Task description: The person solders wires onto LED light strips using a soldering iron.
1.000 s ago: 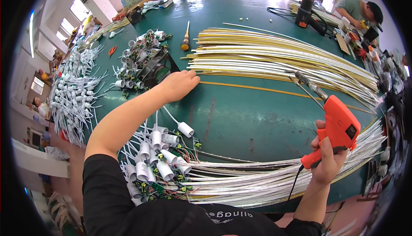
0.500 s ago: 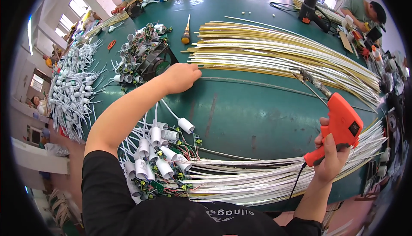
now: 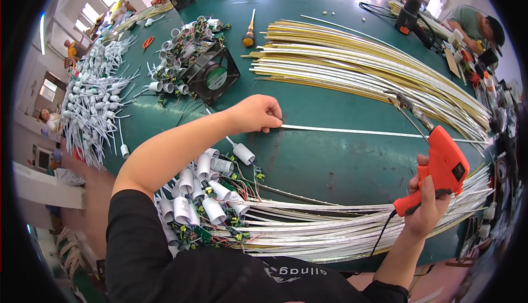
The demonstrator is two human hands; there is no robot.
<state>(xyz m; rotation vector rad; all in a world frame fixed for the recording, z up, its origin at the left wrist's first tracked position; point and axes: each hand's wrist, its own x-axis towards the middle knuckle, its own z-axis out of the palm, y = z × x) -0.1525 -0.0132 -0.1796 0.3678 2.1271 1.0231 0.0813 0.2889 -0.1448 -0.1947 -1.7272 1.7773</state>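
Observation:
My left hand point(image 3: 257, 113) pinches the near end of a thin white LED strip point(image 3: 352, 132), which stretches rightward across the green table. In my right hand point(image 3: 426, 206) is an orange-red soldering gun point(image 3: 446, 157), held by its handle with the metal tip pointing up and left. Beyond the strip lies a wide bundle of white and yellow strips point(image 3: 357, 61). Nearer to me, white lamp caps point(image 3: 213, 210) with small green circuit boards sit at the left end of a second bundle of strips point(image 3: 330, 228), wired to some of them.
A black fan point(image 3: 215, 75) stands beside a pile of lamp caps with boards point(image 3: 184, 50). Past it are a screwdriver point(image 3: 249, 36) and red scissors point(image 3: 148, 42). White corded caps point(image 3: 96, 110) heap at the left. A heat gun point(image 3: 409, 14) and a co-worker point(image 3: 467, 19) are at far right.
My left hand has moved nearer and right, drawing the strip's end toward me; the strip now shows its white face. My right hand still holds the soldering gun, shifted little.

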